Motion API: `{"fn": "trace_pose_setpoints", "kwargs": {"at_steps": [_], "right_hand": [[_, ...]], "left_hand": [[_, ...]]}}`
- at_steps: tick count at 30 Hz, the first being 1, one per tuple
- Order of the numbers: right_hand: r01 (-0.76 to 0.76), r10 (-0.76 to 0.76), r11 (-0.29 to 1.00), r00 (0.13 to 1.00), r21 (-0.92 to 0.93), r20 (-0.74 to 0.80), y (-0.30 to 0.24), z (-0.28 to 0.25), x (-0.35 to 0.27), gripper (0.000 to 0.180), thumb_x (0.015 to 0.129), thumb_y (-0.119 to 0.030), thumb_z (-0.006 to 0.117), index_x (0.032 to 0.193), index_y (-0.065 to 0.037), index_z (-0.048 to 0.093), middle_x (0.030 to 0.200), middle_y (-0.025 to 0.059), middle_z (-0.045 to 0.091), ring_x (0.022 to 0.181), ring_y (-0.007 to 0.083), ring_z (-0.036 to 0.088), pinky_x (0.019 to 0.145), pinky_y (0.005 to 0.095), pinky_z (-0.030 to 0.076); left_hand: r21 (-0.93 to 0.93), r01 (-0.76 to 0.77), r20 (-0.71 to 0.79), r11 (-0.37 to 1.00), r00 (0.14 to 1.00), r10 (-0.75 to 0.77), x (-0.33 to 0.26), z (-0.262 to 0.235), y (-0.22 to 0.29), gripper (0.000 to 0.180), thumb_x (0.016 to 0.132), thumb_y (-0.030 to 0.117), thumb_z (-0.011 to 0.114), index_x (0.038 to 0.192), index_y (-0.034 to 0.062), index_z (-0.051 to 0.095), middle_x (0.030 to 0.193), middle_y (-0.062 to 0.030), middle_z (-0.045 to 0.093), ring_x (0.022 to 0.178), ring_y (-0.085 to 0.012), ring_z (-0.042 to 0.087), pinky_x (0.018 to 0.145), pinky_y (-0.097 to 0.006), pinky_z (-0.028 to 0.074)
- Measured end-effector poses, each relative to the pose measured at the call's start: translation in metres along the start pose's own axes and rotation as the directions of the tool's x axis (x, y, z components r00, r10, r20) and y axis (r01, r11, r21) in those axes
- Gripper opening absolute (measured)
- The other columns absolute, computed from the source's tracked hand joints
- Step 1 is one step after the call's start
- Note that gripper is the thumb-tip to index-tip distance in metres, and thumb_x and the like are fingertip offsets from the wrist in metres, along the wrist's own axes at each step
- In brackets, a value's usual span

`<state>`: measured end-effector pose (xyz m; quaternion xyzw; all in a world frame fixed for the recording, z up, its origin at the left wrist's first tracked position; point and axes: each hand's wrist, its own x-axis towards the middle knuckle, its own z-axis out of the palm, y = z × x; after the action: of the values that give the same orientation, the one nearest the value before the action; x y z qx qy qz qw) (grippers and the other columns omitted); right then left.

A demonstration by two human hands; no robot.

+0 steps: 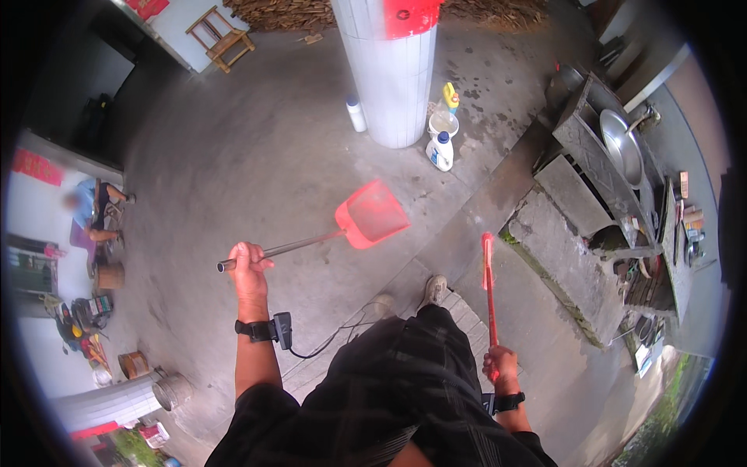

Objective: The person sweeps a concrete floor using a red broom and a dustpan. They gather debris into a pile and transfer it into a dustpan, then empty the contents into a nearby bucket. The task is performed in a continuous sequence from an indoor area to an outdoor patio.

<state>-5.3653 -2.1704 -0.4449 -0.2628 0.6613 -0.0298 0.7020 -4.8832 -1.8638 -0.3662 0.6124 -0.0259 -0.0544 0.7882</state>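
Observation:
My left hand (250,270) is wrapped round the metal handle of a red dustpan (373,216), close to the handle's end. The dustpan's pan is slightly blurred and sits ahead of me, over the grey floor. On the right, my right hand (501,363) grips the red stick of a broom (491,300), which points away from me. The broom's narrow red head is seen edge-on, so its bristles are hard to make out. Whether the pan or the broom touches the floor, I cannot tell. A band with a small device and cable is on my left wrist.
A round white pillar (393,93) rises ahead, with a white jug (440,152), a bucket (443,123) and other bottles at its base. Concrete slabs (564,249) and a sink (622,148) line the right. At far left a person (92,204) sits by the wall.

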Motion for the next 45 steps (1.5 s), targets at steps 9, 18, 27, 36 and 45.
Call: {"fn": "trace_pose_setpoints", "kwargs": {"at_steps": [9,18,27,36,45], "right_hand": [[0.12,-0.062,0.886,0.988,-0.447,0.143,-0.054,0.033,-0.027,0.014,0.081,-0.005,0.055,0.094,0.001,0.054,0.067,0.0079,0.055,0.048,0.0148,0.053,0.039,0.0301,0.045],[0.345,-0.084,0.613,0.923,-0.711,0.376,-0.146,0.103,0.036,0.031,0.078,-0.003,0.058,0.108,0.002,0.055,0.064,0.0062,0.057,0.047,0.0138,0.055,0.039,0.0294,0.044],[0.337,0.045,0.638,0.881,-0.693,0.47,-0.173,0.161,0.063,0.026,0.081,-0.003,0.056,0.106,-0.001,0.054,0.069,0.0058,0.055,0.049,0.012,0.052,0.038,0.0282,0.043],[0.543,-0.08,0.357,0.829,-0.76,0.554,-0.166,0.185,0.061,0.028,0.079,-0.002,0.054,0.107,0.0,0.054,0.065,0.0071,0.056,0.045,0.015,0.054,0.038,0.0299,0.044],[0.632,-0.098,-0.303,0.724,-0.713,0.683,-0.14,0.229,0.147,0.021,0.076,0.0,0.052,0.097,0.003,0.05,0.069,0.022,0.06,0.062,0.036,0.064,0.056,0.0434,0.053]], "left_hand": [[0.001,-0.007,-0.281,1.0,0.96,0.007,-0.069,-0.078,0.005,0.038,0.095,0.037,0.057,0.07,0.012,0.042,0.064,0.0009,0.034,0.066,-0.0129,0.045,0.042,-0.026,0.048],[0.17,0.046,-0.574,0.984,0.817,0.061,-0.168,-0.114,0.021,0.041,0.092,0.043,0.061,0.071,0.0119,0.043,0.064,0.0012,0.036,0.063,-0.0114,0.043,0.041,-0.024,0.043],[0.246,0.058,-0.717,0.968,0.682,0.141,-0.24,-0.109,0.049,0.041,0.092,0.045,0.06,0.073,0.0127,0.043,0.065,0.0016,0.036,0.064,-0.0109,0.044,0.043,-0.024,0.041],[0.166,0.017,-0.829,0.986,0.544,0.13,-0.282,-0.107,0.045,0.041,0.092,0.046,0.061,0.075,0.0125,0.042,0.067,0.0012,0.036,0.065,-0.0114,0.044,0.042,-0.024,0.041],[0.078,-0.032,-0.815,0.996,0.574,0.082,-0.318,-0.139,0.005,0.041,0.091,0.045,0.061,0.074,0.0117,0.043,0.064,0.0007,0.035,0.064,-0.0123,0.045,0.042,-0.024,0.046]]}}
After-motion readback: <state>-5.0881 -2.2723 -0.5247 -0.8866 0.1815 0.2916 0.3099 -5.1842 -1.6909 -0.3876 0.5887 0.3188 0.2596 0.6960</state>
